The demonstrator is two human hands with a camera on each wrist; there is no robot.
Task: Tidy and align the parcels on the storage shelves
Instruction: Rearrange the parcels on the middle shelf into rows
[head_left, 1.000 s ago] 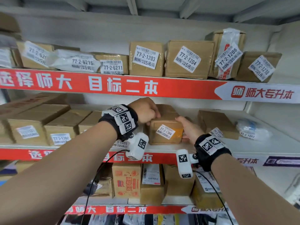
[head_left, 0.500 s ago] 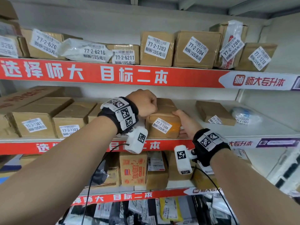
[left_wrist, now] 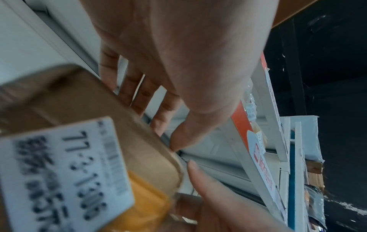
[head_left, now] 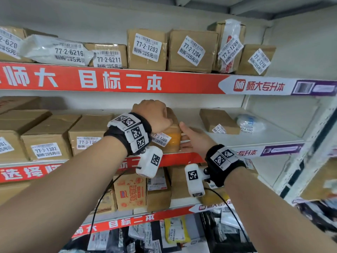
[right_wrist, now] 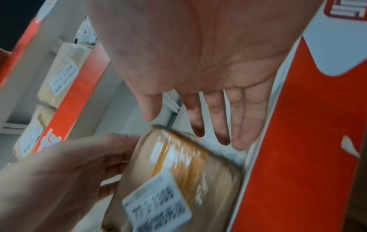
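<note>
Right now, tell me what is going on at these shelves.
A person is squaring up the parcel labelled 77-3-1306 on the middle shelf. The left hand grips its top; the right hand lies open and flat against its right side. It stands at the shelf's front edge, beside the row of boxes to its left.

Head view looking up at shelves, wrist views close along each palm, all sharing parcel 77-3-1306
</note>
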